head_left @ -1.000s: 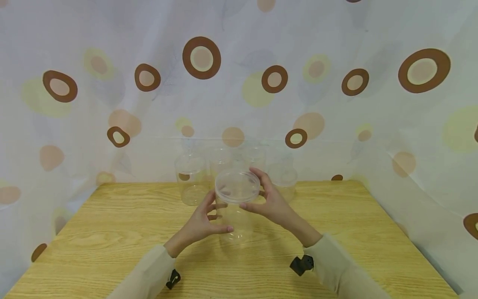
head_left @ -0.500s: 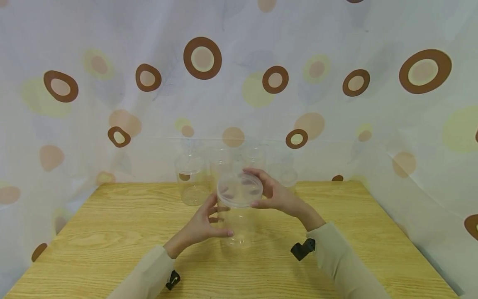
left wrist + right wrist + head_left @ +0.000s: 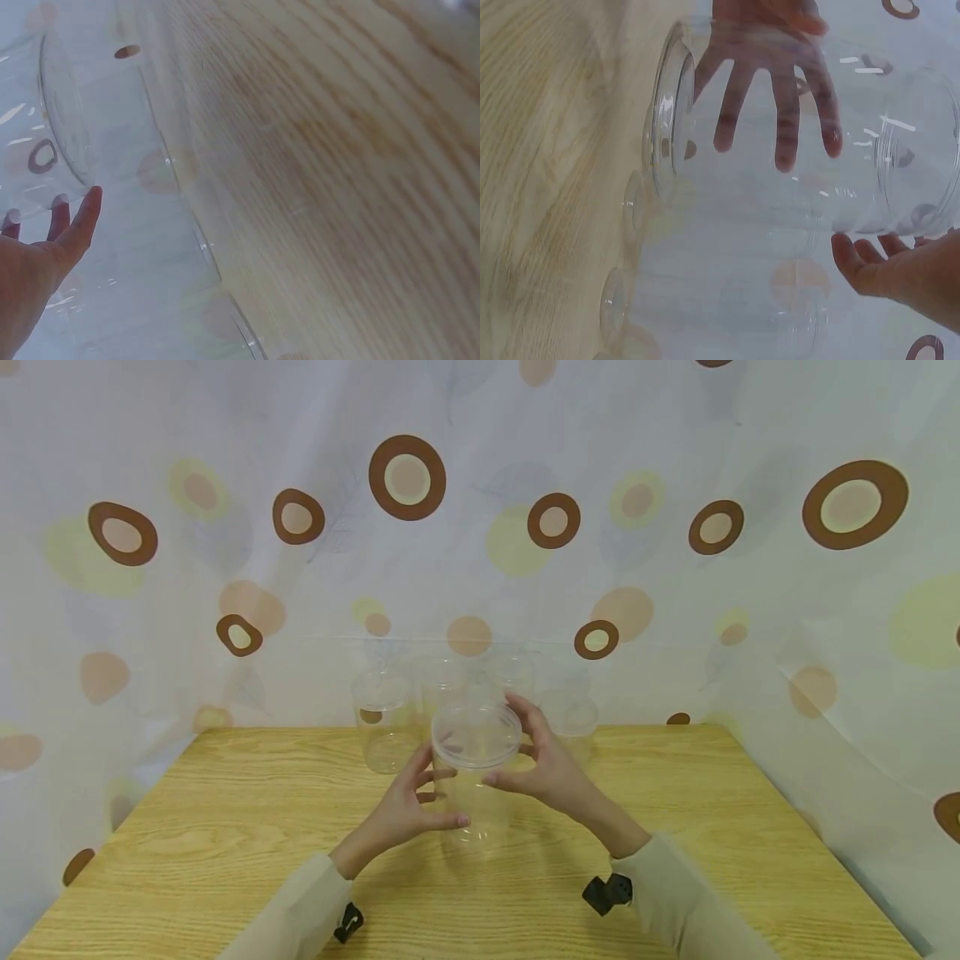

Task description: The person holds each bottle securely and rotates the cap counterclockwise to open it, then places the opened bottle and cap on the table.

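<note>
A clear, see-through jar (image 3: 472, 814) is held upright in front of me, its base apart from the table in both wrist views. On its top sits a round clear lid (image 3: 477, 733). My left hand (image 3: 397, 810) grips the jar's side, thumb in front and fingers spread behind; in the right wrist view the left hand (image 3: 765, 75) shows through the wall. At the lid's right edge, my right hand (image 3: 551, 774) curls its thumb and fingers round the rim. Nothing can be seen inside the jar.
Several more clear jars stand in a group at the back, one jar (image 3: 386, 727) at left and another jar (image 3: 573, 718) at right. The wooden table (image 3: 225, 827) meets a patterned curtain (image 3: 480, 568) behind and at the sides.
Half a second ago the right hand was turned further round the lid and the jar sat slightly lower and to the right. Both are now back near their position of one second ago.
</note>
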Motion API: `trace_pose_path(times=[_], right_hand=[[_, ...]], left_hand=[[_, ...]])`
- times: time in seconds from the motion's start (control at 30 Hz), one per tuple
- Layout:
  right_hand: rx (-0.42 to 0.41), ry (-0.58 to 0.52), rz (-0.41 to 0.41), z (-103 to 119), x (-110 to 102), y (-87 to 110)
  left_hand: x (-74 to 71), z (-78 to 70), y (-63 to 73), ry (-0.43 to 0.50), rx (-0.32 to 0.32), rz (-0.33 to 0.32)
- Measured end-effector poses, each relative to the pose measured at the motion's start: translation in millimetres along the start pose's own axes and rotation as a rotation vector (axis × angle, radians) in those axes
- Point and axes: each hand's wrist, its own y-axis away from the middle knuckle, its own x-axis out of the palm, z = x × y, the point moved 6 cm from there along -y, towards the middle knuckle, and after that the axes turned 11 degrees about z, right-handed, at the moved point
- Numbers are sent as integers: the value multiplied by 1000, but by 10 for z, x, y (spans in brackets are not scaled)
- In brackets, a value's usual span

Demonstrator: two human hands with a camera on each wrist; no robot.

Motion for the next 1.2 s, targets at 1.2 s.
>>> trace_pose_path(times=[1.2], right_hand=[[-149, -310, 459, -51, -113, -123]], left_hand=[[42, 156, -24, 55, 66, 128]])
